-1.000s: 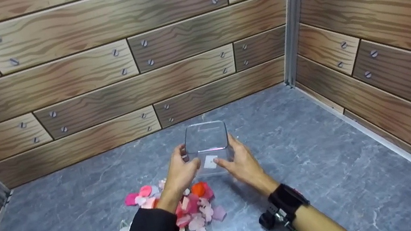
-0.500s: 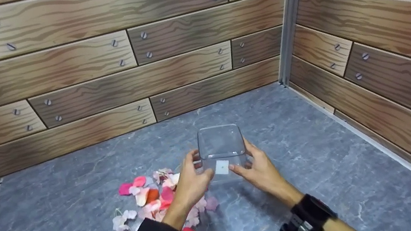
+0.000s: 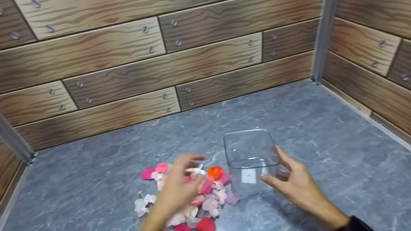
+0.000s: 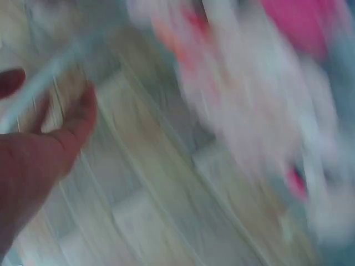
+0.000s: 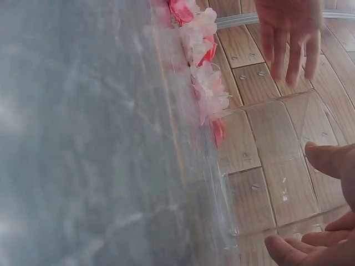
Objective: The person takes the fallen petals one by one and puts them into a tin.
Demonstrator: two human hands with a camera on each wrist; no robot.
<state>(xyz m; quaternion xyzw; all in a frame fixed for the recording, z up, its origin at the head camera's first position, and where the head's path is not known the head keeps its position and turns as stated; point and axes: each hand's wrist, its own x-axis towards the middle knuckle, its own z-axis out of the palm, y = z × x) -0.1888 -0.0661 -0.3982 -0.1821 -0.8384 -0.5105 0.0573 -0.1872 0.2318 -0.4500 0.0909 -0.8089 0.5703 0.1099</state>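
L hand (image 3: 178, 186): just left box (image 3: 252, 163); free over petals (image 3: 211, 205), fingers loose, prob. nothing held (blurry).
R hand (image 3: 300, 183): now sole hold, thumb/fingers round box's R side.

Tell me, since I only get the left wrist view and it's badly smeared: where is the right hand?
Observer: The right hand is at the right side of a clear container.
Operator: Any marking on that container?
Observer: Yes, a small white label shows on its near side in the head view.
Operator: And where are the petals relative to it?
Observer: The petals lie to its left in the head view, spread on the grey surface.
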